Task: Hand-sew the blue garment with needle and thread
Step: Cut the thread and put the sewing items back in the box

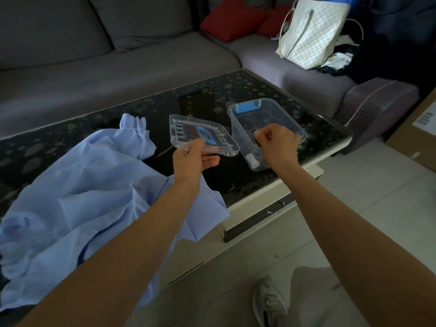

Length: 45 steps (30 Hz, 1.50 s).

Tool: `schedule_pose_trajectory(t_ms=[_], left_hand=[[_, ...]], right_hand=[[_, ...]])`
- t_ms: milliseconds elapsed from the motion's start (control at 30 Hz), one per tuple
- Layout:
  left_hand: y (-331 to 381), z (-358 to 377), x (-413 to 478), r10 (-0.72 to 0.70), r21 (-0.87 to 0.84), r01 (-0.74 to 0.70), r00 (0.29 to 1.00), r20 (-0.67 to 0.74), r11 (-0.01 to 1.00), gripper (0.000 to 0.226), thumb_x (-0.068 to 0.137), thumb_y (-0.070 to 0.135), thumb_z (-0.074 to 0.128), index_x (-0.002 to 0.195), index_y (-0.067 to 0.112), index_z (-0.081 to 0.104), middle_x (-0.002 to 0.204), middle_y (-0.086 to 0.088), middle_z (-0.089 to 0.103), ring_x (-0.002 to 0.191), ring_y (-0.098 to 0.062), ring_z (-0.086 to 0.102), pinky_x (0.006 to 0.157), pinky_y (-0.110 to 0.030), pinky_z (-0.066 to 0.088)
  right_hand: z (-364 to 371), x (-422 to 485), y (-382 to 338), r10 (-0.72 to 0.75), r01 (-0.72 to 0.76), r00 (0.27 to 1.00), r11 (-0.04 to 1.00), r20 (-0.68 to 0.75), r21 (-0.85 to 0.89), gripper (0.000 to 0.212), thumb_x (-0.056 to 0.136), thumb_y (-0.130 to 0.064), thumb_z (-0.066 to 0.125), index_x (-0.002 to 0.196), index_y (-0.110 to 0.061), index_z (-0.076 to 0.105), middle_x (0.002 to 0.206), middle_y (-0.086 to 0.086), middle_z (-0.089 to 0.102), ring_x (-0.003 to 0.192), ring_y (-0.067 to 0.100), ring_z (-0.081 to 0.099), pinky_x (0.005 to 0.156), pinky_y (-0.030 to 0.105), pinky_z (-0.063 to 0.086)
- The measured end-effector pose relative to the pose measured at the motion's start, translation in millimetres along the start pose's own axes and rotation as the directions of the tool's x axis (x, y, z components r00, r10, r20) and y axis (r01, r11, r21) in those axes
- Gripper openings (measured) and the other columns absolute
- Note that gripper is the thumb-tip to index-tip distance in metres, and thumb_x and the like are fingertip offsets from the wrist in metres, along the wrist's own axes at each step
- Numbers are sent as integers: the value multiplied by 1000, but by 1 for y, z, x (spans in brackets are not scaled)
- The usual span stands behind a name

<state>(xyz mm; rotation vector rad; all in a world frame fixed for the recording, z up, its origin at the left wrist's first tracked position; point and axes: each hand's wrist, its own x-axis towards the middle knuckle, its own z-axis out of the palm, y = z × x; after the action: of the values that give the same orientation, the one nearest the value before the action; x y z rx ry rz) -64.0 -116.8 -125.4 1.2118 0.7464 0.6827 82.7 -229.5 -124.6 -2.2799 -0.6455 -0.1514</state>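
Note:
A light blue garment (77,197) lies crumpled over the left part of the black glass table (146,107) and hangs off its near edge. My left hand (191,159) holds a clear plastic lid (200,134) by its near edge, above the table. My right hand (276,142) is inside a clear plastic box (271,114) with blue latches, fingers curled and pinching something small and dark that I cannot make out. A white thread spool (252,160) lies in the box's near corner. No needle is visible.
A grey corner sofa (118,67) wraps behind the table, with red cushions (231,20) and a white patterned bag (311,34) on it. A cardboard box (415,128) stands on the floor at right. My shoe (269,300) is on the tiled floor below.

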Motion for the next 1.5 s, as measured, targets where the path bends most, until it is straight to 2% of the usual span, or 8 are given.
schedule_pose_trajectory(t_ms=[167,367,600,767,967,1133,1300,1500], left_hand=[[4,1,2,47,59,-46,999,-17,997,30,100,19,51,128,7,55,87,-2,71,61,-8,69,56,-16,55],[6,7,3,108,108,-108,994,6,988,29,101,19,49,127,8,54,94,-6,70,62,-9,67,58,-17,56],[6,34,5,295,338,-315,949,110,887,37,98,19,53,134,18,45,111,-4,63,77,-13,68,59,-22,57],[5,63,1,420,717,-523,840,342,462,49,95,34,59,139,24,40,123,-4,45,90,-13,59,72,-21,51],[-2,64,-4,313,694,-612,790,527,379,66,87,26,70,146,31,38,132,-3,39,113,-15,51,91,-26,50],[-7,63,7,278,719,-434,901,334,542,62,91,29,65,146,25,36,136,-6,36,118,-16,47,94,-23,41],[-12,69,14,61,609,-255,945,321,751,58,98,31,53,149,23,27,134,-8,53,116,-21,57,100,-41,49],[-15,72,19,10,488,-124,974,228,864,48,96,31,57,139,31,37,130,-9,52,106,-22,64,87,-42,58]], right_hand=[[-9,3,10,39,-33,980,999,-196,36,21,97,-27,54,81,-17,61,83,-3,62,86,17,56,96,31,23],[-7,7,23,32,-37,999,990,-43,-133,43,93,-15,54,134,-23,50,143,3,44,135,24,32,109,43,19],[-27,0,1,-96,37,991,862,92,505,32,105,-36,35,115,-16,58,108,-6,59,100,10,59,87,30,49],[-31,-7,-8,-206,-144,910,657,360,740,58,91,-57,45,134,-17,46,130,4,59,114,16,62,94,36,54],[-38,0,10,40,-161,983,670,182,725,41,93,-10,59,127,-5,36,111,1,55,89,7,67,67,19,55],[-37,15,36,194,-225,974,755,117,616,31,92,-18,62,120,-14,49,101,7,68,80,20,71,74,35,60],[-31,22,50,291,-302,953,903,82,305,57,77,-64,54,118,-26,65,114,7,60,113,27,52,93,45,51],[-39,20,51,286,-326,945,846,158,423,48,92,-23,63,135,-12,46,92,-4,59,85,14,63,71,29,53]])
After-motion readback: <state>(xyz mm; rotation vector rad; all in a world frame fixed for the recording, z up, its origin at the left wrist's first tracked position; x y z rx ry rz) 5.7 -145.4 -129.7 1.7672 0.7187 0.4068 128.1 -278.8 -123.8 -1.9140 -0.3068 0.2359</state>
